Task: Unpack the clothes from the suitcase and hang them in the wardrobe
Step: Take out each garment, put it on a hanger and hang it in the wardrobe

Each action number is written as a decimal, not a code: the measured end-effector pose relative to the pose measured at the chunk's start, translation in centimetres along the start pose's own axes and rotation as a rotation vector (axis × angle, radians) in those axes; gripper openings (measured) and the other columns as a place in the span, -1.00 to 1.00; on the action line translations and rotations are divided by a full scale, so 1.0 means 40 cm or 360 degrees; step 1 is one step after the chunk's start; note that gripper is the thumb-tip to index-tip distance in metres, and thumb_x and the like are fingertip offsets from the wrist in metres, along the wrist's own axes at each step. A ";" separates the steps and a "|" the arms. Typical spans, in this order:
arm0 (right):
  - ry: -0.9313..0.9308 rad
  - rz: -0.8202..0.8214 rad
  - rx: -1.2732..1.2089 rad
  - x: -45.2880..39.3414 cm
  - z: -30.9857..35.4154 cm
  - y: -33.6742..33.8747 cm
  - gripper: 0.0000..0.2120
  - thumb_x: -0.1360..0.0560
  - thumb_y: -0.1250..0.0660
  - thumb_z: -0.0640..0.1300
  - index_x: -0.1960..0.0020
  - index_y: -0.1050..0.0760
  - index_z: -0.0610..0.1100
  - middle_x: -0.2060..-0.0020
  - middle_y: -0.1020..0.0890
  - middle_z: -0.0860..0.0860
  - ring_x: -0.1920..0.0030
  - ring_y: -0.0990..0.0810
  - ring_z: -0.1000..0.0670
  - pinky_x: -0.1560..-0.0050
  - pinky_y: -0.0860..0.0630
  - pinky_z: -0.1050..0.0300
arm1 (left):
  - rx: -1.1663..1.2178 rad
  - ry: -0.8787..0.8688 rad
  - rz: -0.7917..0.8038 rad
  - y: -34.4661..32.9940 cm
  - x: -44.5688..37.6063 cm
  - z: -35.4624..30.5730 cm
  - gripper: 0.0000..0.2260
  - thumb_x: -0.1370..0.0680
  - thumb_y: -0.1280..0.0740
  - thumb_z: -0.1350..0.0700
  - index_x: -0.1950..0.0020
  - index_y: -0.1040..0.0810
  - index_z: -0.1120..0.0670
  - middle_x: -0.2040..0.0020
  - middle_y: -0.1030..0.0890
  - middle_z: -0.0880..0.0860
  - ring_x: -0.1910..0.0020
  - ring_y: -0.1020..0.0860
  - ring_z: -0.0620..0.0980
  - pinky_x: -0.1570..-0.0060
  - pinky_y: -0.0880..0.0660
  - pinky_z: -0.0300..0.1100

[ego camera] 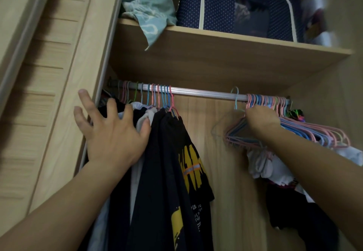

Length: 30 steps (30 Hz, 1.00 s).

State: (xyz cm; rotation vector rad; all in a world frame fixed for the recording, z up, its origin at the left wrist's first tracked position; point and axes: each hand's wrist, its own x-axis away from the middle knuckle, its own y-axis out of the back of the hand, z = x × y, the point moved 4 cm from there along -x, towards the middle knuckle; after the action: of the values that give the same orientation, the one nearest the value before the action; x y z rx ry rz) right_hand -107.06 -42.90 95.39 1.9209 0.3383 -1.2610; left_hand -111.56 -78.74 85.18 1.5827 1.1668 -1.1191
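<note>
Light wood-grain wardrobe (216, 113), interior open. Slatted sliding door (39, 74) pushed to the left side. One metal rail (200, 91) runs across under one shelf (225, 40).

On the shelf: one navy dotted storage box (220, 5) with white trim, one bunched teal cloth (149, 11) at its left with a corner drooping over the shelf edge, and something pale at the far right, too blurred to identify.

Rail, left cluster: hanging clothes (161, 162), mostly dark, the outermost a black T-shirt with yellow print (188, 164). Roughly a dozen pastel hooks there; an exact count is not possible where they overlap. Bare rail in the middle. One light blue hanger (236, 98) hangs alone just left of the right cluster.

Rail, right cluster: a dense bunch of empty pink and blue hangers (318, 131); pale and dark garments hang below them.

Left hand (112, 133): fingers spread and straight, palm pressing against the left clothes. Right hand (262, 121): fingers curled around the bunched hangers just beneath the rail.

No suitcase in view.
</note>
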 end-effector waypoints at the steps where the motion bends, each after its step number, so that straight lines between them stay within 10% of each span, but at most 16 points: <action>1: -0.0007 -0.0039 -0.0082 -0.004 0.011 0.015 -0.69 -0.59 -0.15 -0.31 -0.24 -0.58 -0.25 -0.15 -0.62 -0.21 -0.15 -0.61 -0.28 -0.03 -0.55 -0.11 | 0.0003 -0.0004 0.0000 0.001 0.001 0.001 -0.42 -0.58 -0.08 -0.34 -0.41 -0.50 -0.01 -0.46 -0.39 0.18 -0.55 0.17 0.43 -0.45 0.07 0.33; 11: -0.0024 -0.0206 -0.0310 0.066 0.113 0.121 -0.70 -0.55 -0.18 -0.32 -0.19 -0.59 -0.26 -0.11 -0.63 -0.24 -0.14 -0.62 -0.29 -0.06 -0.57 -0.10 | 0.0151 0.0013 0.0125 0.022 0.006 0.008 -0.41 -0.57 -0.08 -0.33 -0.45 -0.47 -0.01 -0.55 -0.27 0.20 -0.57 0.20 0.40 -0.48 0.10 0.36; 18: -0.0008 -0.0040 -0.0391 0.370 0.037 0.079 -0.75 -0.51 -0.27 -0.27 -0.16 -0.55 -0.26 -0.10 -0.57 -0.23 -0.09 -0.60 -0.34 0.04 -0.53 -0.12 | 0.1223 -0.0279 -0.0181 0.133 0.190 -0.150 -0.62 -0.51 -0.29 0.11 -0.32 -0.53 0.13 -0.46 -0.36 0.23 -0.55 -0.20 0.28 -0.51 -0.12 0.24; 25: -0.0169 0.0357 -0.0695 1.126 -0.253 -0.150 -0.84 -0.60 -0.25 -0.05 -0.05 -0.59 -0.06 0.11 -0.57 -0.03 0.09 -0.61 -0.20 0.18 -0.55 -0.06 | 0.2170 -0.0178 0.0998 0.089 0.821 -0.360 -0.56 -0.47 -0.26 0.15 -0.34 -0.55 0.18 -0.33 -0.45 0.18 -0.34 -0.45 0.08 -0.43 -0.27 -0.24; 30: -0.0543 0.0857 -0.1076 1.692 -0.496 -0.063 -0.75 -0.62 -0.25 -0.03 -0.02 -0.64 -0.15 0.25 -0.54 0.09 0.21 -0.53 0.22 0.12 -0.46 0.25 | 0.1693 -0.0789 0.1936 0.135 1.346 -0.413 -0.44 -0.48 -0.43 -0.05 -0.46 -0.46 0.04 -0.46 -0.34 0.24 -0.42 -0.36 0.26 -0.40 -0.33 0.08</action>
State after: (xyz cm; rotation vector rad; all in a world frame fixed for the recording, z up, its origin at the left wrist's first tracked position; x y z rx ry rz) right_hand -63.98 -39.78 39.56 1.0934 0.0421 -0.9230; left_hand -94.71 -52.74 37.86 2.0252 -0.8779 -1.1170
